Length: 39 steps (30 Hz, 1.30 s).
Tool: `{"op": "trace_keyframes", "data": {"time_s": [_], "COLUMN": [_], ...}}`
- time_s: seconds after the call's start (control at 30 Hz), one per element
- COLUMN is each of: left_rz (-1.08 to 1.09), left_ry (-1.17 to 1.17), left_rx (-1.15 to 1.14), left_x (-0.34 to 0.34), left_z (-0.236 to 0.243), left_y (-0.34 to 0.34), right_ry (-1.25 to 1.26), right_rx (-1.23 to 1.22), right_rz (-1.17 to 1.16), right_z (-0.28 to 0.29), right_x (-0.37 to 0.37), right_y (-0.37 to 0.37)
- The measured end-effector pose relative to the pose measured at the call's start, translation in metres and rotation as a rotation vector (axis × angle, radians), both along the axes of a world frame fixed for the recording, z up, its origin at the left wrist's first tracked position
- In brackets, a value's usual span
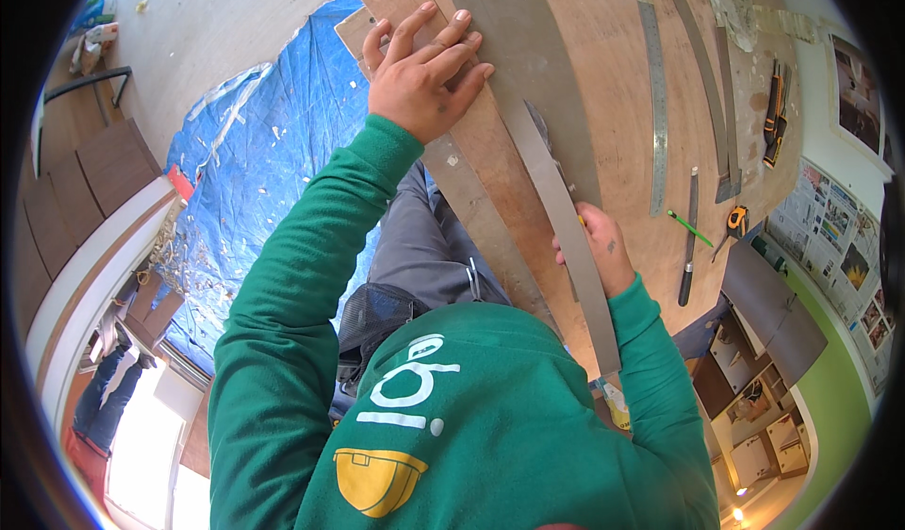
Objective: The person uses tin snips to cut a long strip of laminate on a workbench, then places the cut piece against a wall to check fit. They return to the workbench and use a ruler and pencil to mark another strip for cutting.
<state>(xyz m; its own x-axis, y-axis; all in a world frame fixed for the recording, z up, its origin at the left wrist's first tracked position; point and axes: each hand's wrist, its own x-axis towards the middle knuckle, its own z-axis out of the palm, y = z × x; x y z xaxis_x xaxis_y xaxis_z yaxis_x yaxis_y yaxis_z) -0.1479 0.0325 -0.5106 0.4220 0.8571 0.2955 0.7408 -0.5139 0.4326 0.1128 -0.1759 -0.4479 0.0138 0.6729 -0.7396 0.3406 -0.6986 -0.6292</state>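
"Green sweatshirt [509,417] is closest to the cam, bottom ctr. Where's the strip?"

"Long grey-brown strip [566,214], just right of ctr, over the worktop [622,124]. Runs diag: far end upper left, near end by the R sleeve [650,351]."

"Which hand's nearer?"

"R hand [608,247], def. It's at the strip's right side, abt halfway along, w/ fingertips showing past the left edge, so the strip crosses in front of the fingers. Grip's partly hidden tho; can't tell if it's clamped on the strip or on smth behind it."

"And the L hand [424,77]?"

"Fingers spread, grip apart, nothing clamped. Laid on the reddish board [481,157] at the worktop's left side. Strip's far end is nr its thumb, lower right, not touching."

"Edges? Room?"

"Worktop ends on the left, w/ blue sheet [273,162] on the floor beyond. Near end's close to the sleeve, so I'd call that way tight. Best room, IMO, is right: bare wood btwn the strip and the steel ruler [655,106]. Past that it's busy: dark-handled tool [687,268], green pencil [691,228], tape measure [738,221]."
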Motion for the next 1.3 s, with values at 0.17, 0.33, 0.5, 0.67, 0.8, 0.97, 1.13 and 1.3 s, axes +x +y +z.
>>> {"op": "trace_keyframes", "data": {"time_s": [0.17,0.33,0.5,0.67,0.8,0.97,1.13,1.3], "left_rz": [-0.001,0.003,0.006,0.009,0.008,0.009,0.006,0.012], "left_ry": [0.001,0.000,-0.006,-0.021,-0.026,-0.023,-0.034,-0.026], "left_rx": [-0.006,-0.005,-0.003,0.013,0.021,0.025,0.027,0.024], "left_x": [0.000,0.000,0.001,0.001,0.001,0.001,0.001,0.002], "left_z": [0.001,0.001,0.001,-0.002,-0.002,-0.003,-0.003,-0.003], "left_y": [0.000,0.000,0.000,0.000,0.001,0.001,0.001,0.001], "right_ry": [-0.033,-0.027,-0.050,-0.045,-0.029,-0.091,-0.060,-0.079], "right_rx": [0.065,0.026,0.026,0.056,0.052,0.040,0.057,0.055], "right_rz": [0.057,0.019,-0.048,0.067,0.050,-0.003,-0.034,-0.014], "right_z": [-0.001,-0.004,0.002,-0.001,0.000,0.010,0.004,0.008], "right_x": [-0.001,0.002,-0.005,-0.004,-0.005,-0.011,-0.011,-0.014], "right_y": [0.006,0.004,0.008,0.016,0.017,0.023,0.019,0.032]}}
